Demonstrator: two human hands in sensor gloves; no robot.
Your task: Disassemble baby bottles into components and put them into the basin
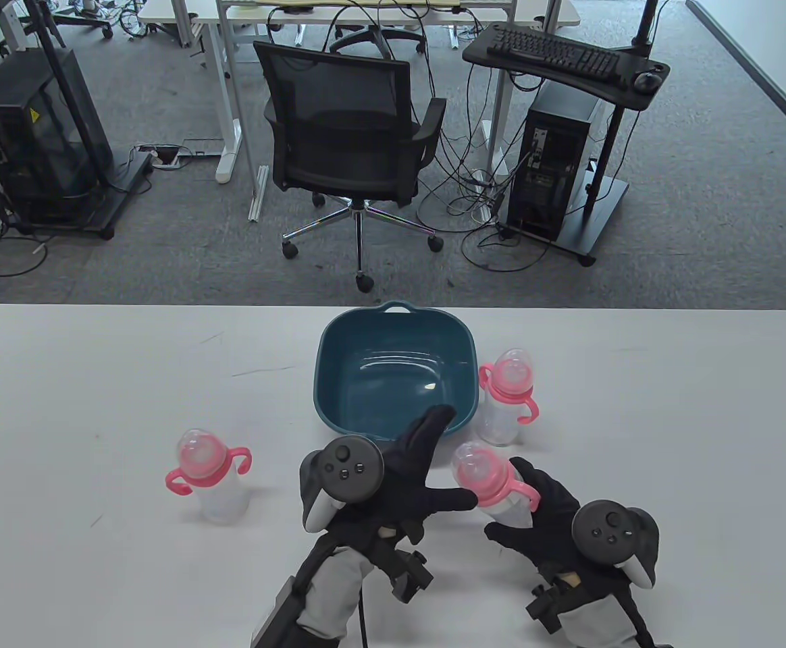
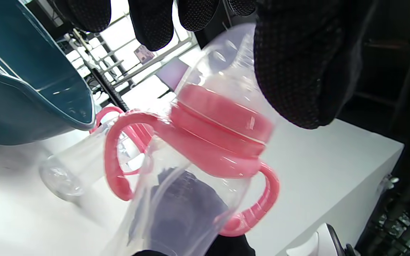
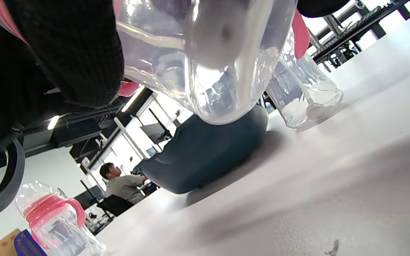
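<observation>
The right hand gripped the bottle by its clear body, fingers curled round it from behind and below, and held it off the table; the right wrist view showed its base hanging above the surface. The bottle's long axis leaned toward about eleven o'clock, so the domed cap and pink collar pointed up and toward the left hand. That hand was spread wide and held nothing, its thumb reaching toward three o'clock to just beside the collar, its fingers stretched toward one o'clock over the near rim of the basin. In the left wrist view the fingertips hovered above the cap; whether any touched it could not be told. The top lay nearer the left hand, which looked best placed to take cap or collar while the right steadied the body. The basin sat at twelve o'clock from the hands, still without parts. Two more bottles stood assembled: one just beside the basin at three o'clock, another well apart at nine o'clock from the left hand.
</observation>
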